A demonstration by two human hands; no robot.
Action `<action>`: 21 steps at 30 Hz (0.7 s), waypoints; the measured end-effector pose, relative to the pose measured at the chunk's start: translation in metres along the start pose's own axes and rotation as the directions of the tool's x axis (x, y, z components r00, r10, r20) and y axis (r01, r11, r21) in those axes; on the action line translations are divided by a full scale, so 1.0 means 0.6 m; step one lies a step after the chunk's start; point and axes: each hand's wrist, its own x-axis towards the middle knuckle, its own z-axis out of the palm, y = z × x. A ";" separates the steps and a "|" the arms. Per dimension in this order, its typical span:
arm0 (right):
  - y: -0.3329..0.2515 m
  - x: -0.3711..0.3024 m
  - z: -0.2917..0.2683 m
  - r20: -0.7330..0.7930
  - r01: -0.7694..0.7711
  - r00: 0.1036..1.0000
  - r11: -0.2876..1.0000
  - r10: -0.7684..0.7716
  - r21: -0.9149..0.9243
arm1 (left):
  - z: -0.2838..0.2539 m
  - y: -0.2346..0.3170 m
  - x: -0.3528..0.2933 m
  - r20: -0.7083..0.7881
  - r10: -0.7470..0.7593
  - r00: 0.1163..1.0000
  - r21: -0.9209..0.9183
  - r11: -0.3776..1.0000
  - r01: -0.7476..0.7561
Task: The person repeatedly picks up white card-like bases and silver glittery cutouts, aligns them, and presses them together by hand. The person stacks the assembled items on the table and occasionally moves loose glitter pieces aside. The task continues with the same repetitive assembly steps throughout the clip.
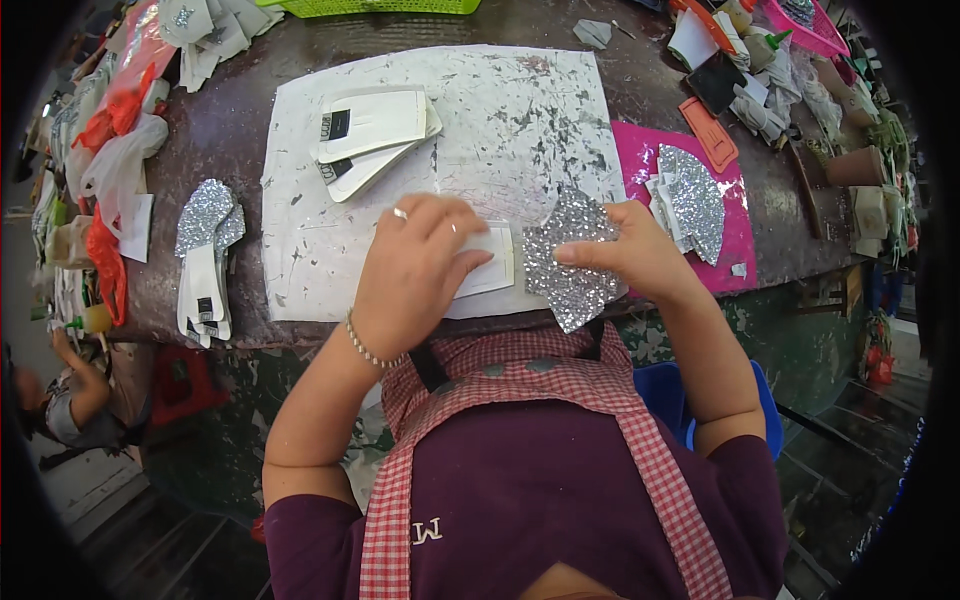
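Observation:
My right hand (640, 250) grips a silver glitter piece (570, 250) with a curved, pointed outline, thumb on top and the other fingers underneath. Just left of it, a flat white piece (490, 270) lies near the front edge of a worn white sheet (520, 110). Over that white piece hovers my left hand (420, 250), its fingers bent and slightly blurred, with a gap between thumb and fingers and nothing seen in them. Farther back on the sheet rests a small stack of white pieces (380, 125) with dark labels.
To the left, silver glitter pieces with white straps (208, 260) are stacked. More glitter pieces (690, 200) lie on a pink sheet (735, 270) at right, beside an orange strip (708, 133). A green basket (380, 6) stands at the back; plastic bags (125, 165) crowd the left.

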 end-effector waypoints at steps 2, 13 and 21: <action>-0.008 0.011 0.007 -0.009 -0.023 1.000 1.000 0.023 -0.020 | 0.007 0.019 -0.023 0.054 -0.005 0.999 -0.007 1.000 0.006; -0.006 0.029 0.024 0.002 -0.038 0.999 0.991 0.039 -0.127 | 0.041 0.026 -0.061 -0.075 -0.068 0.995 -0.021 0.998 0.067; -0.003 0.033 0.025 -0.018 -0.057 0.998 0.977 0.054 -0.206 | 0.049 0.025 -0.067 -0.070 -0.063 0.996 0.006 0.998 0.064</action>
